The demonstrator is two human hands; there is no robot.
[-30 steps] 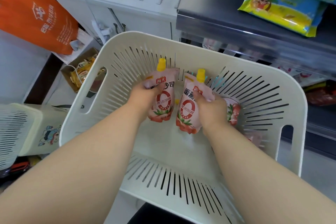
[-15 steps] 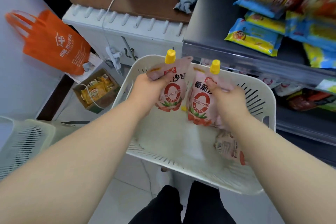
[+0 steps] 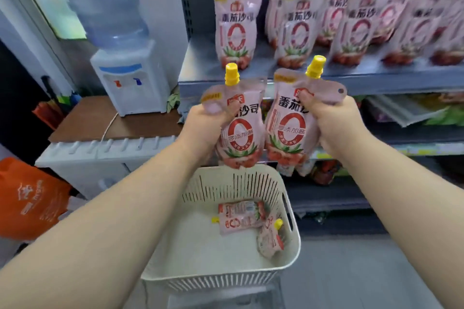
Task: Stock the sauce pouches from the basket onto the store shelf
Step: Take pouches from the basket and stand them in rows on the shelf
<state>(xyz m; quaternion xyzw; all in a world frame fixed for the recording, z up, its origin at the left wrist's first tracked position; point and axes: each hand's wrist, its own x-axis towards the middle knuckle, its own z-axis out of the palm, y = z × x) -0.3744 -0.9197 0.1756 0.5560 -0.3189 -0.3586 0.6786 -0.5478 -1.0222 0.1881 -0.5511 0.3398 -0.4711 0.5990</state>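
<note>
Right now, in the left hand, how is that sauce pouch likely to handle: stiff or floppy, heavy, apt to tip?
Probably floppy: the left pouch creases where the left hand grips its top. Likely light, as one hand holds it up by that corner. Apt to tip if nudged, though shelved pouches on the shelf stand upright.

Shelved pouches (image 3: 296,27) blurred, rightmost cut by edge

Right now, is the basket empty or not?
Not empty. A flat pouch and a second pouch lie on the basket floor near its right wall.
</note>
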